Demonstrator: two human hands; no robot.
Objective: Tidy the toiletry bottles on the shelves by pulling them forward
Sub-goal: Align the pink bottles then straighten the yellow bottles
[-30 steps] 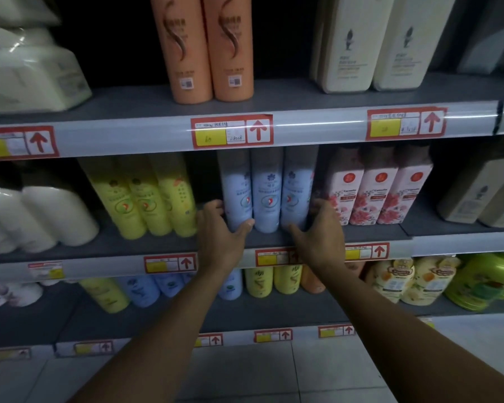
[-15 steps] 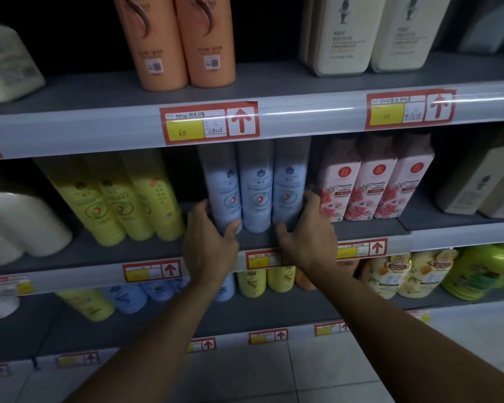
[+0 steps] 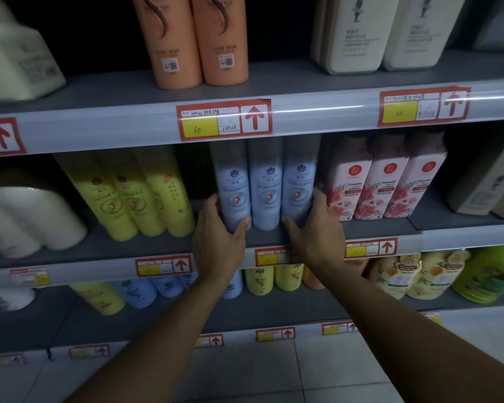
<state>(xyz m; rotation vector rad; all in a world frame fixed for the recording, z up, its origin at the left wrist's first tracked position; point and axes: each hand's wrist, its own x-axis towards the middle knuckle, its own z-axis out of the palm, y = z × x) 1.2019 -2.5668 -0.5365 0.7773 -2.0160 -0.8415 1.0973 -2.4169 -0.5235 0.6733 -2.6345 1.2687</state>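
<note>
Three pale blue bottles stand side by side on the middle shelf. My left hand grips the base of the leftmost one, thumb across its front. My right hand wraps the base of the rightmost one from the right side, thumb in front. Together the hands clamp the row of three. The bottles' tops are hidden behind the upper shelf's price rail.
Yellow bottles stand left of the blue ones, pink floral bottles right. Orange bottles and cream bottles sit on the upper shelf. White packs lie far left. The lower shelf holds more bottles. Tiled floor below.
Both hands have closed in round the outer blue bottles' bases, and the row has slid a little toward the shelf edge. The view has shifted closer.
</note>
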